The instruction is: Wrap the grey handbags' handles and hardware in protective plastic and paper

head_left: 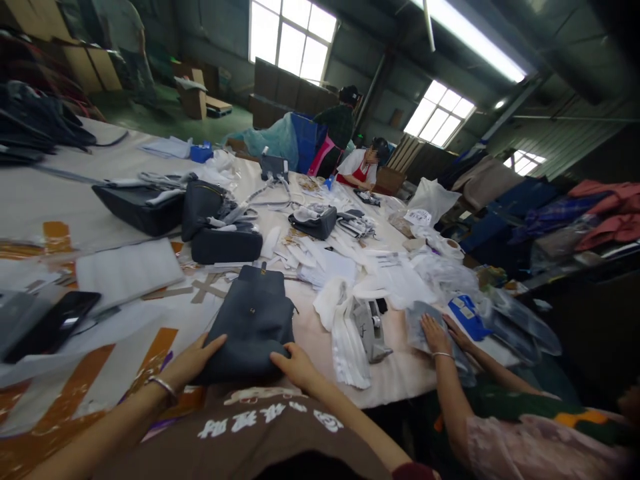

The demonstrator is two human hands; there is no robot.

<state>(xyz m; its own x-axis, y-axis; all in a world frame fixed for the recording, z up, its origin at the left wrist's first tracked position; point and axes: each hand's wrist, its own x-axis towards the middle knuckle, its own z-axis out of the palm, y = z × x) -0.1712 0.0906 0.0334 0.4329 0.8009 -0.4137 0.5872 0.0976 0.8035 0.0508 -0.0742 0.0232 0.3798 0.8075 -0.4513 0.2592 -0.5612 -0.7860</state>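
A dark navy handbag (253, 323) lies flat on the work table (60, 207) right in front of me. My left hand (193, 362) grips the bag's near left corner, thumb laid on top of it. My right hand (296, 365) holds its near right corner, fingers curled round the edge. A bracelet sits on my left wrist.
A co-worker's two hands (440, 335) press on a clear plastic bag at my right. White wrapping paper (345, 333), a tape dispenser (369, 328), more dark bags (220, 230), a white foam sheet (129, 270) and a phone (55, 323) cover the table. Two people work at its far end.
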